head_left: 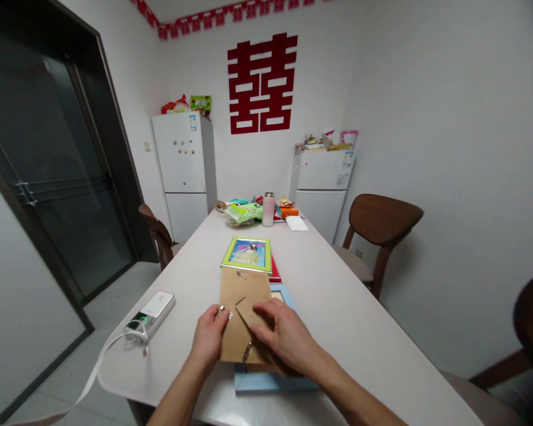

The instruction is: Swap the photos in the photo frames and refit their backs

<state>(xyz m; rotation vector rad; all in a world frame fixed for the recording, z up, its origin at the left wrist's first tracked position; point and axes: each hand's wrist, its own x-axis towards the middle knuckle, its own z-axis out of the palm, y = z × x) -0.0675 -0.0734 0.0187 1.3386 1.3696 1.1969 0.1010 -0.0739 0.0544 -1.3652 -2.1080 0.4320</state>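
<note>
A brown picture-frame backing board [231, 290] lies over a light-blue picture frame [270, 383], its rear side up, with small metal fittings on it. My left hand [209, 332] grips the board's left edge, thumb on top and the other fingers mostly hidden underneath. On the board's right part my right hand [286, 334] is closed on the hinged stand leg [249, 316], thumb and fingers bent around it. Beyond the board lies a yellow-green framed picture [249, 254] of a figure in a pale dress. A red frame [275, 272] shows partly beneath it.
On the white table [337, 331] a power bank [153, 313] with a white strap lies at left. A pink bottle [268, 210], snack bags [244, 213] and white paper [296, 223] are at the far end. Wooden chairs [384, 219] flank the table.
</note>
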